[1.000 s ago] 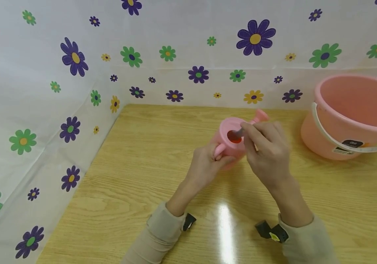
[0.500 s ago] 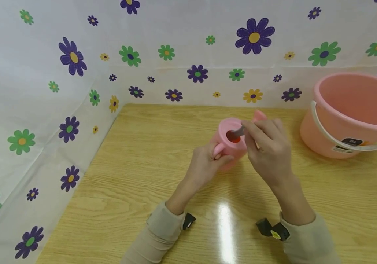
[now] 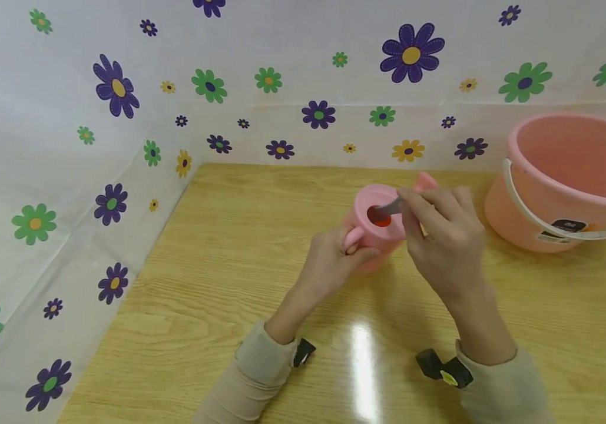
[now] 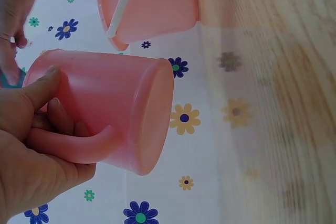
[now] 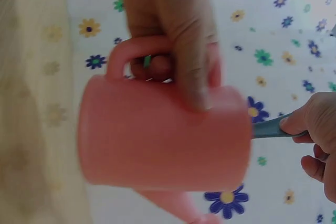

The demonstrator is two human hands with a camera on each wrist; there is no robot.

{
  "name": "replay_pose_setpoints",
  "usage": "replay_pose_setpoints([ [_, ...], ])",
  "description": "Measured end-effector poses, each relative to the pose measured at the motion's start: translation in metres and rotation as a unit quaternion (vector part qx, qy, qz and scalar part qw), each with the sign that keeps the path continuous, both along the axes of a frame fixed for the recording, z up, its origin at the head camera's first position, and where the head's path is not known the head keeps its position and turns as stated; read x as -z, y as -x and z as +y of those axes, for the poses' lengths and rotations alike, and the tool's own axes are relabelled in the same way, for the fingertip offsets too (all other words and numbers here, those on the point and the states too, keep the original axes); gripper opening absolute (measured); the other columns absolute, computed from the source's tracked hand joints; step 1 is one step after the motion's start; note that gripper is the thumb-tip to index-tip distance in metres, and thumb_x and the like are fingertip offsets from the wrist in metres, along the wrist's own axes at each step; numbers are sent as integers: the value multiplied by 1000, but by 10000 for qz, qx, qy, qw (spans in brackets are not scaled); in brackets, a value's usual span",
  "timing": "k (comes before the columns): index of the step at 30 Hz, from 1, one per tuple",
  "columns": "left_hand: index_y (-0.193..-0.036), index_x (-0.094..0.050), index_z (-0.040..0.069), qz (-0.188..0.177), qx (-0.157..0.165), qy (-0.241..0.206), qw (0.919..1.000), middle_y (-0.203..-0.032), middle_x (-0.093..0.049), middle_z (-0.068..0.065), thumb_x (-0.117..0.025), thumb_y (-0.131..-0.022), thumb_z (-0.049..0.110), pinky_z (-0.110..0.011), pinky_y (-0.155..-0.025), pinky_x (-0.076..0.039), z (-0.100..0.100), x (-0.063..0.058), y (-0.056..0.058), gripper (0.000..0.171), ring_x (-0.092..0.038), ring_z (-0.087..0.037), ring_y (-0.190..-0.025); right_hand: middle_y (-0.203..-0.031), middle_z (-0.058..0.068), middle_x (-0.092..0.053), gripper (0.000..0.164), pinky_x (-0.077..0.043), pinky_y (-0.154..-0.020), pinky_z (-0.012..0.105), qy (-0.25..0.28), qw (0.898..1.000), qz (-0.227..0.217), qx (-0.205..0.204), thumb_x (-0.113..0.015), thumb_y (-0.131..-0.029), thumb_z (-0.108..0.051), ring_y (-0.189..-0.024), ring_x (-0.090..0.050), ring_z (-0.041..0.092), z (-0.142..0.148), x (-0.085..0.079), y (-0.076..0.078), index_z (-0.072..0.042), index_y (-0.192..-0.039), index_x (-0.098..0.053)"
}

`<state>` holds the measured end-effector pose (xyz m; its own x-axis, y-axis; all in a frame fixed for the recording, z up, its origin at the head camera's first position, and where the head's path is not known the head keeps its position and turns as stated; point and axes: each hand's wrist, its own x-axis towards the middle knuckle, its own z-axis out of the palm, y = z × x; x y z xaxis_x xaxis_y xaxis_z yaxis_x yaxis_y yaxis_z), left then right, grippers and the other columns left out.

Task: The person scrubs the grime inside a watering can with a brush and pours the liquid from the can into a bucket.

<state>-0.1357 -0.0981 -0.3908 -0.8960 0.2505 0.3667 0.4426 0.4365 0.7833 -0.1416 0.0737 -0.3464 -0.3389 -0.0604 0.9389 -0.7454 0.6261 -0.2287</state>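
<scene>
A pink watering can (image 3: 387, 240) is tilted above the wooden table, its round filling hole facing up with something orange-red visible inside. My left hand (image 3: 326, 265) grips its loop handle (image 4: 79, 148), with the thumb against the can's side. My right hand (image 3: 448, 241) pinches a slim grey-blue handle (image 5: 270, 128) that reaches down into the hole. The inner end of that tool is hidden, so its kind cannot be told. Behind my right hand, part of the can's spout (image 3: 426, 181) shows.
A large pink bucket (image 3: 527, 218) with a white bail handle stands at the right on the wooden table (image 3: 202, 277). White sheeting (image 3: 281, 35) printed with flowers covers the back and left sides.
My right hand has shifted slightly to the right and more of the grey-blue handle shows outside the hole. My left hand and the watering can stay nearly in place.
</scene>
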Motion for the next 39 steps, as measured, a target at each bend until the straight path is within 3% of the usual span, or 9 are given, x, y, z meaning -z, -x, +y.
replay_pose_setpoints([
  [5,-70,-44,9,-95,-4,26,10000,-66,-35,2,-81,-82,12,-18,-55,-32,0,-1,-1,40,-41,-10,-61,-80,17,-66,16,-52,-74,45,-405,9985,-354,37,-71,-82,11,-73,-50,36,-3,9,8,5,-96,-76],
  [12,-83,-56,6,11,22,111,9999,-69,-42,0,-81,-83,13,-18,-57,-37,-2,-3,2,26,-48,-13,-65,-82,17,-67,13,-37,-62,43,68,9995,-8,294,-72,-83,7,-73,-48,37,-1,-3,0,2,-95,-76],
  [15,-78,-51,7,49,-14,166,9998,-68,-40,1,-81,-83,14,-17,-56,-35,-2,-4,2,30,-46,-12,-63,-81,17,-68,12,-38,-60,44,117,9990,44,424,-73,-84,5,-73,-47,37,-1,-2,2,1,-94,-77],
  [19,-70,-40,10,-1,35,192,9998,-65,-34,2,-80,-84,14,-17,-55,-32,-1,-3,2,42,-40,-9,-61,-80,16,-67,11,-46,-63,45,-215,9986,-192,437,-70,-84,5,-71,-48,37,-3,7,8,1,-93,-77],
  [22,-70,-40,8,-57,40,243,9997,-65,-34,1,-79,-85,14,-17,-55,-31,-2,0,3,42,-38,-9,-60,-80,16,-67,12,-48,-64,45,-380,9981,-289,394,-69,-84,6,-71,-49,37,-4,11,10,3,-94,-76],
  [25,-84,-54,4,-122,-14,235,9996,-71,-48,-1,-79,-85,15,-17,-57,-35,-3,2,4,27,-46,-10,-65,-81,17,-67,12,-42,-61,43,-122,9990,-138,406,-71,-84,6,-72,-48,36,-3,9,7,3,-94,-76],
  [28,-96,-59,4,-79,-65,165,9998,-77,-55,-2,-79,-85,16,-17,-59,-38,-3,3,6,25,-50,-12,-70,-80,16,-67,12,-36,-61,43,225,9990,74,374,-73,-83,6,-70,-46,36,-3,6,5,2,-93,-76],
  [35,-72,-39,8,155,149,36,9998,-68,-32,1,-80,-84,12,-19,-57,-30,-3,6,6,43,-37,-9,-62,-80,17,-67,12,-46,-61,43,-264,9991,-158,284,-72,-84,6,-72,-51,36,-7,13,10,3,-94,-76],
  [39,-84,-53,5,160,166,7,9997,-71,-44,0,-80,-84,13,-18,-59,-35,-3,5,6,28,-44,-9,-66,-81,17,-67,13,-41,-61,42,-76,9996,-75,251,-73,-83,7,-71,-49,36,-5,9,7,3,-94,-76],
])
